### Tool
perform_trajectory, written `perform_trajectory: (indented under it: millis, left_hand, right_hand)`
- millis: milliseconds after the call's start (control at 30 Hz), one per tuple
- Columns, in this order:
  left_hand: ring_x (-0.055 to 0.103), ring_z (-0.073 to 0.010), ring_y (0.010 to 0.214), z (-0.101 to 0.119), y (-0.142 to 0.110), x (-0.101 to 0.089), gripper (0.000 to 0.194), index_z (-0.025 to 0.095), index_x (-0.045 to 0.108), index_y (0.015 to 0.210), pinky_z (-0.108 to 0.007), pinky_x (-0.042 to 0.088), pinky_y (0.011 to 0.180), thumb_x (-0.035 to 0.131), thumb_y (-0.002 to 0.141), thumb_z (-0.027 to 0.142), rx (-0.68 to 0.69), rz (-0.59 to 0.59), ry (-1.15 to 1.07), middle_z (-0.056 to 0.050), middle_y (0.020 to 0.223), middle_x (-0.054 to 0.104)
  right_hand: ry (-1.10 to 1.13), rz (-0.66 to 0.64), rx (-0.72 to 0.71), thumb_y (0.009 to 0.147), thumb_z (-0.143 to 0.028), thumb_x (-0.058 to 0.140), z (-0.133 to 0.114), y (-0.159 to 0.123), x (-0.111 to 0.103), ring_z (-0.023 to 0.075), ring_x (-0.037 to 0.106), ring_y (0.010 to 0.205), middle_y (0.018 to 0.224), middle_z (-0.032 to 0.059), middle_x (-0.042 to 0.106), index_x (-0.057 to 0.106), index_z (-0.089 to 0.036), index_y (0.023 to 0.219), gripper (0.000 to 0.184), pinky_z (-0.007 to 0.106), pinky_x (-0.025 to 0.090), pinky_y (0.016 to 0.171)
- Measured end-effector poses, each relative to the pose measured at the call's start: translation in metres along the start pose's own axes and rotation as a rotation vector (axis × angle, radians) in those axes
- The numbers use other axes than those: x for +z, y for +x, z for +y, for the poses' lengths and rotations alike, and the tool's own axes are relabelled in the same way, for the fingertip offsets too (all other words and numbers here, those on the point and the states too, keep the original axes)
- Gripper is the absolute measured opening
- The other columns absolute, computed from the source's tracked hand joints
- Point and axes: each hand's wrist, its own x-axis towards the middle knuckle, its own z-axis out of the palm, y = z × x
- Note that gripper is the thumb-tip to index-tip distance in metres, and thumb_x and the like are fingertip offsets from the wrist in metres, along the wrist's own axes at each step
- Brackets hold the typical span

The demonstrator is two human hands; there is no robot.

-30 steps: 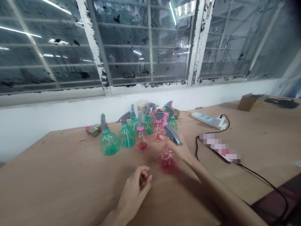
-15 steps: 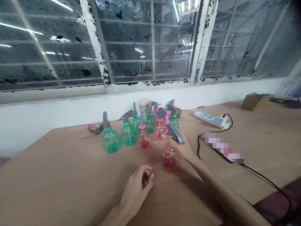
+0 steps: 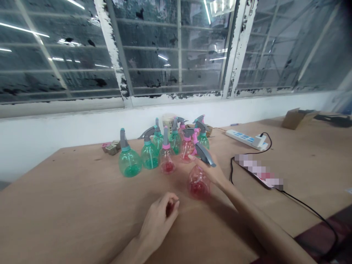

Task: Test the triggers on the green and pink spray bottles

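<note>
My right hand (image 3: 210,170) is closed around the neck of a pink spray bottle (image 3: 198,187), just under its grey and pink trigger head. This bottle stands upright on the table or just above it, with red at its base. To the left and nearer me, my left hand (image 3: 159,220) rests with fingers curled towards the thumb, touching no bottle; I make out nothing in it. Beyond the hands are a pink bottle with a grey nozzle (image 3: 167,161), another pink bottle (image 3: 187,148), a green bottle (image 3: 130,161) and a second green bottle (image 3: 150,156).
More green and pink bottles crowd behind, before a pale cup (image 3: 167,120). Small moulded trays (image 3: 112,147) lie to the left. On the right are a white power strip (image 3: 243,138), a blurred-out flat object (image 3: 260,171), black cables and a cardboard box (image 3: 295,119).
The left hand's fingers have curled slightly, bringing fingertips and thumb closer. My right hand keeps its grip on the pink spray bottle, and the view has shifted a little.
</note>
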Motion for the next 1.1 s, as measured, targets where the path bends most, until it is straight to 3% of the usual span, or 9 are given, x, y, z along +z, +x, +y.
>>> perform_trajectory:
  millis: [267, 433, 700, 1100]
  left_hand:
    - [0.050, -0.0120, 0.051, 0.000, 0.000, 0.000, 0.013, 0.023, 0.052, 0.086, -0.021, 0.035, 0.051, 0.040, 0.088, 0.025, 0.006, -0.036, 0.021, 0.006, 0.060, 0.050]
    - [0.049, -0.0116, 0.053, 0.000, -0.001, 0.000, 0.012, 0.022, 0.052, 0.087, -0.021, 0.035, 0.053, 0.040, 0.087, 0.024, -0.006, -0.044, 0.022, 0.006, 0.062, 0.049]
    - [0.049, -0.0116, 0.054, 0.001, 0.002, -0.006, 0.012, 0.022, 0.053, 0.088, -0.022, 0.035, 0.054, 0.041, 0.087, 0.026, -0.063, -0.045, 0.019, 0.005, 0.065, 0.051]
    - [0.051, -0.0127, 0.059, -0.016, 0.011, -0.010, 0.011, 0.022, 0.051, 0.090, -0.023, 0.036, 0.058, 0.041, 0.088, 0.028, -0.058, -0.017, 0.005, 0.006, 0.065, 0.050]
  right_hand:
    - [-0.044, -0.001, -0.074, 0.074, -0.036, 0.060, -0.003, 0.003, 0.002, 0.0108, 0.041, 0.054, 0.062, -0.0034, 0.048, 0.048, -0.021, 0.068, 0.021, 0.024, 0.035, 0.052]
    - [-0.068, 0.012, -0.036, 0.075, -0.041, 0.058, -0.001, 0.003, 0.001, 0.0099, 0.038, 0.054, 0.063, -0.0033, 0.046, 0.046, -0.020, 0.067, 0.025, 0.024, 0.033, 0.051]
    - [-0.041, 0.079, -0.033, 0.072, -0.042, 0.062, -0.004, -0.001, 0.009, 0.0127, 0.046, 0.061, 0.069, -0.0021, 0.053, 0.052, -0.019, 0.077, 0.025, 0.026, 0.037, 0.057]
    - [0.028, 0.044, -0.104, 0.074, -0.039, 0.062, 0.004, 0.011, 0.025, 0.0149, 0.054, 0.068, 0.079, 0.0006, 0.060, 0.058, -0.019, 0.085, 0.024, 0.029, 0.042, 0.066]
